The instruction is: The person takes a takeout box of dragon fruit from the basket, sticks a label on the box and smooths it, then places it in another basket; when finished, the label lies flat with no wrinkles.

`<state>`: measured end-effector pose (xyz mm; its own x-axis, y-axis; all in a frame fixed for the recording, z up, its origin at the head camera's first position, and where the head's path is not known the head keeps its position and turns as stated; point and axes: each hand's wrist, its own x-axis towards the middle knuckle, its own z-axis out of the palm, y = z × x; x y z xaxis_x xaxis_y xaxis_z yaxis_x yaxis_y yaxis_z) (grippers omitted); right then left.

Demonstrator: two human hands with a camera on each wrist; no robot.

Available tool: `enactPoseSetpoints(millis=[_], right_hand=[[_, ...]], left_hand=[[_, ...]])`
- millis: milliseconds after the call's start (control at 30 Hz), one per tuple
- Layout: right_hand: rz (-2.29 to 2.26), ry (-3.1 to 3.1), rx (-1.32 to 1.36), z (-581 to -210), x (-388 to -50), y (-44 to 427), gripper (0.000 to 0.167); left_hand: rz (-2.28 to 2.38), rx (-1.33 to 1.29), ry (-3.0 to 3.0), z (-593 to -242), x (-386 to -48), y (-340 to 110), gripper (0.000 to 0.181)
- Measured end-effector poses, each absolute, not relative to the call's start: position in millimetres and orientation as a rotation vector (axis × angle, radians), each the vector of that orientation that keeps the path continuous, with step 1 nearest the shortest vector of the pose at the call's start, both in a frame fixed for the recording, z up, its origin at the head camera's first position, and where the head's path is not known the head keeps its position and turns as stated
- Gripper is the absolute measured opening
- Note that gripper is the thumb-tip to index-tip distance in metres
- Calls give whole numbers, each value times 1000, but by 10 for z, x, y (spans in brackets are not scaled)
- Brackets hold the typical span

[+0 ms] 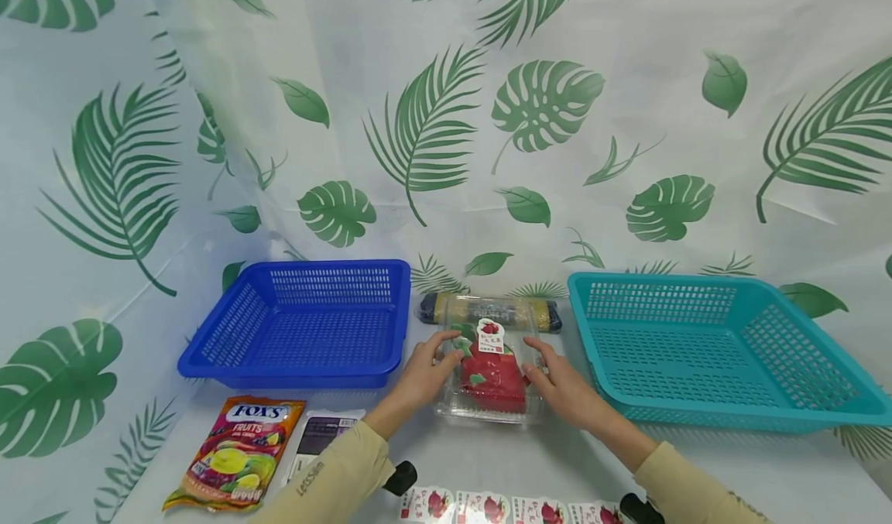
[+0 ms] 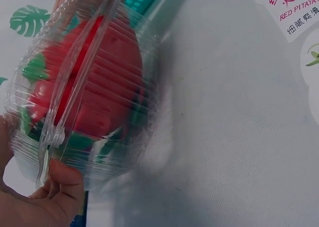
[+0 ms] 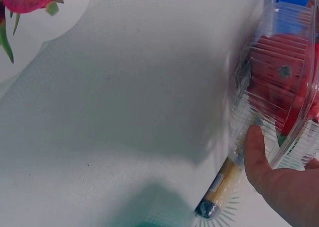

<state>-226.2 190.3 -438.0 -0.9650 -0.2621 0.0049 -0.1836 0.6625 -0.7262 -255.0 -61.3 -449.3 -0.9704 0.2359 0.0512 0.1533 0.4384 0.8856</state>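
Observation:
A clear plastic clamshell box [image 1: 453, 411] stands at the middle of the table, with a red, green-tipped dragon fruit [image 1: 493, 381] inside. On its lid is a white dragon fruit sticker [image 1: 491, 337]. My left hand [image 1: 425, 371] holds the box's left side; in the left wrist view, thumb and finger pinch its rim near the catch [image 2: 56, 136]. From the other side my right hand [image 1: 567, 391] grips the box, and the right wrist view has the thumb [image 3: 256, 154] against its ribbed wall. The lid looks closed. Some right fingertips are hidden.
A blue basket [image 1: 293, 378] stands left, a teal basket [image 1: 725, 416] right. Behind the box lies a long yellow packet [image 1: 547, 315] with dark ends. A candy bag [image 1: 237, 454] and a purple-and-white packet [image 1: 324, 433] lie front left. A sticker strip [image 1: 488, 507] lies at the front.

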Motion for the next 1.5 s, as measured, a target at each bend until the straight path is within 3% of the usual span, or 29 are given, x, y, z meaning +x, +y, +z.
enactPoseSetpoints(millis=[600,1133,1500], right_hand=[[-1143,2677,-265,-4325,-2272,1891,60],[-1355,2579,-52,-4306,-2233,1761,72],[-1653,2535,-33,-4091,-2220,1761,54]], left_hand=[[1643,363,2367,-4435,-2590,-678,52],[1761,332,2316,-4385,-2549,-628,51],[1884,340,2405,-4198,-2512,-549,45]])
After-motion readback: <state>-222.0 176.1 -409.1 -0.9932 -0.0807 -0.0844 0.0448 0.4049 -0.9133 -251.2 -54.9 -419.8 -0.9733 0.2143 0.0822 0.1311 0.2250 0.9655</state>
